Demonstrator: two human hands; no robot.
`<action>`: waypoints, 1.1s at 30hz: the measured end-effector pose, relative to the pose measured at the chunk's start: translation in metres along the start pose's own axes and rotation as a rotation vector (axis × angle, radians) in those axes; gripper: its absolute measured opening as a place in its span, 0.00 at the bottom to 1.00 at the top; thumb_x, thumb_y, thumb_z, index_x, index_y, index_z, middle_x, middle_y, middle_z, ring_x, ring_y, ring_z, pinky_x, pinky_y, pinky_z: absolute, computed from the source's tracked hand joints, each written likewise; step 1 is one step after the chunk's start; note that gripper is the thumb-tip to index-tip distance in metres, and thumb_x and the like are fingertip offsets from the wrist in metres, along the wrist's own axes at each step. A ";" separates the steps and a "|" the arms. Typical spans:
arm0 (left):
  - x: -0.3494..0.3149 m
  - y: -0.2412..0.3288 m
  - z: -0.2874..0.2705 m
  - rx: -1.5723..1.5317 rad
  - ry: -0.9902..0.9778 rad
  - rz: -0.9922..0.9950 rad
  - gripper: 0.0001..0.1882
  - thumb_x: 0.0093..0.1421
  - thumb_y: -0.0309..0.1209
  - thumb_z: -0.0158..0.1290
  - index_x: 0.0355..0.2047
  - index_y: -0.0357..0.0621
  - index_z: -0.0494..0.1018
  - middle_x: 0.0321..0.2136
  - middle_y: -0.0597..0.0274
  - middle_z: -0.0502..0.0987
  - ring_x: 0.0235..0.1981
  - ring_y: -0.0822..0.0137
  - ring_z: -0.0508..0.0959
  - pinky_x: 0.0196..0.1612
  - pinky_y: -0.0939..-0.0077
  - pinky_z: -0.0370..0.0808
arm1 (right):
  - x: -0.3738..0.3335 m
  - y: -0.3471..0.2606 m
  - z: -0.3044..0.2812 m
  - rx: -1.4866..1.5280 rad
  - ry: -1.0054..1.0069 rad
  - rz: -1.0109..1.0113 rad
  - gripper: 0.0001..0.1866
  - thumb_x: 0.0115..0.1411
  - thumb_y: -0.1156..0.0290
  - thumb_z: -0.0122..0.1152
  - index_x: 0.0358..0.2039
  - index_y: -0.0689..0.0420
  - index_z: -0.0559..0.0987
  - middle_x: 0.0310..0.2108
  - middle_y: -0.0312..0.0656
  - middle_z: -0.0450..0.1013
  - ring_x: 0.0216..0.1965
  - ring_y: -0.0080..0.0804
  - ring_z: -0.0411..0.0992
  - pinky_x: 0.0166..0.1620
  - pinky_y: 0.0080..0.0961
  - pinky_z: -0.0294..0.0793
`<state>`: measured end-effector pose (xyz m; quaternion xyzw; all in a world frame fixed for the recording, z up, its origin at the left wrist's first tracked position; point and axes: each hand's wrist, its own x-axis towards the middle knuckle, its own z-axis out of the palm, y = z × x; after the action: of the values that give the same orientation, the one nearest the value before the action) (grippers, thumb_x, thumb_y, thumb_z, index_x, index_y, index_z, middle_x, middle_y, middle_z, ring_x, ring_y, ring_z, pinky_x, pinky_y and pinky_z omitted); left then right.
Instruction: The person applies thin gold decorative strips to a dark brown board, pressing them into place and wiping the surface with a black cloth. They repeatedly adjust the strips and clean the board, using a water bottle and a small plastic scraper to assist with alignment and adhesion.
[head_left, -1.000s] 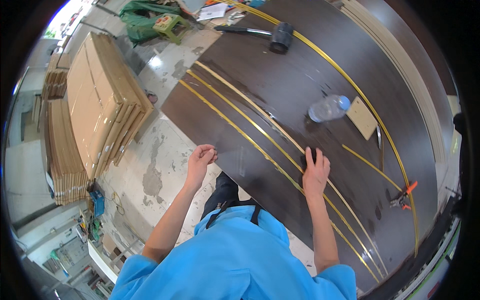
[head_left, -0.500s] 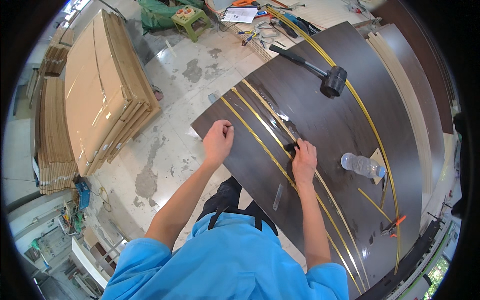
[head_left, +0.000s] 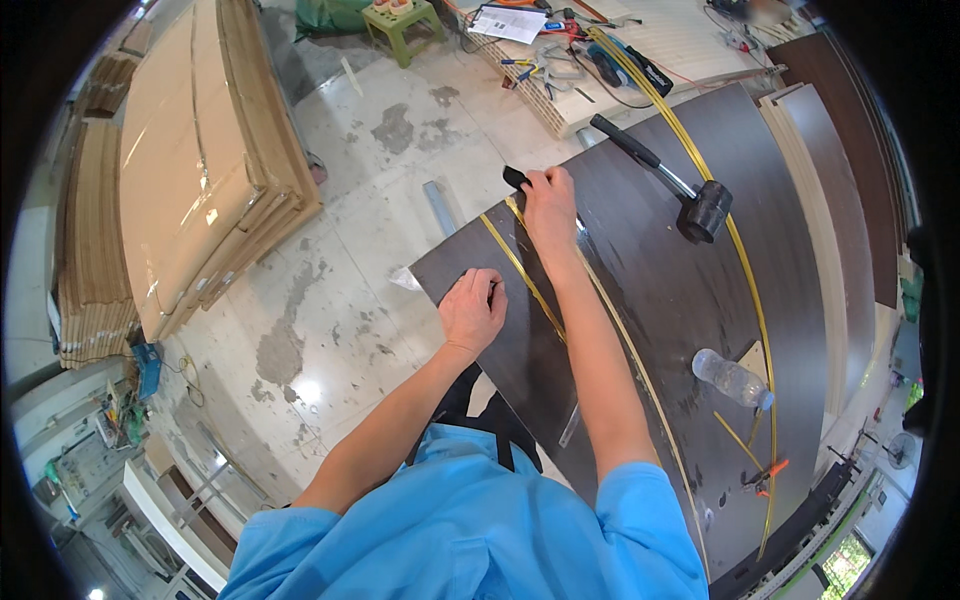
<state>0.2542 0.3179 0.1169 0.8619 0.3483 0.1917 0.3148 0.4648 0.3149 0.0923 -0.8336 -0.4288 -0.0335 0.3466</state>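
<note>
A large dark brown panel (head_left: 640, 250) lies in front of me with thin gold strips across it. At its far left edge my right hand (head_left: 550, 212) is closed on a small black piece (head_left: 514, 178), too small to tell whether cloth or rubber. The hand is over the end of a gold strip (head_left: 514, 206). A second gold strip (head_left: 522, 268) runs nearer to me, and a paler strip (head_left: 628, 345) passes under my right forearm. My left hand (head_left: 474, 314) rests at the panel's near left edge, fingers curled; their contents, if any, are hidden.
A black rubber mallet (head_left: 706, 210), longer gold strips (head_left: 742, 255), a plastic bottle (head_left: 732, 378) and orange-handled pliers (head_left: 766, 477) lie on the panel. A metal ruler (head_left: 570, 425) is by my right arm. Cardboard-wrapped boards (head_left: 190, 170) are stacked left; a green stool (head_left: 405, 30) stands beyond.
My right hand has slid away from me along the strips to the panel's far left edge, with the black piece. My left hand has come down onto the panel's near edge.
</note>
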 end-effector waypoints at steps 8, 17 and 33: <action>0.000 -0.005 0.000 -0.012 -0.038 -0.001 0.06 0.62 0.29 0.61 0.38 0.49 0.74 0.31 0.62 0.76 0.34 0.57 0.81 0.37 0.61 0.78 | -0.129 0.006 -0.119 -0.140 -0.114 0.291 0.18 0.65 0.73 0.66 0.55 0.59 0.82 0.53 0.54 0.73 0.56 0.54 0.72 0.59 0.45 0.74; 0.001 -0.003 -0.001 -0.036 -0.031 0.002 0.06 0.62 0.29 0.61 0.37 0.49 0.74 0.32 0.61 0.77 0.34 0.56 0.81 0.38 0.61 0.78 | -0.097 -0.005 -0.077 -0.228 -0.115 0.224 0.13 0.65 0.77 0.65 0.51 0.61 0.82 0.47 0.49 0.75 0.49 0.52 0.73 0.54 0.44 0.74; -0.001 -0.005 0.006 0.013 -0.063 -0.034 0.05 0.64 0.30 0.61 0.39 0.51 0.77 0.30 0.65 0.76 0.32 0.60 0.79 0.35 0.61 0.74 | -0.150 -0.001 -0.078 -0.179 0.095 0.301 0.12 0.57 0.82 0.62 0.42 0.59 0.83 0.50 0.51 0.75 0.52 0.56 0.73 0.53 0.47 0.77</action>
<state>0.2539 0.3176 0.1091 0.8635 0.3543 0.1567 0.3230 0.3881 0.1640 0.0990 -0.9133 -0.2778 -0.0587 0.2920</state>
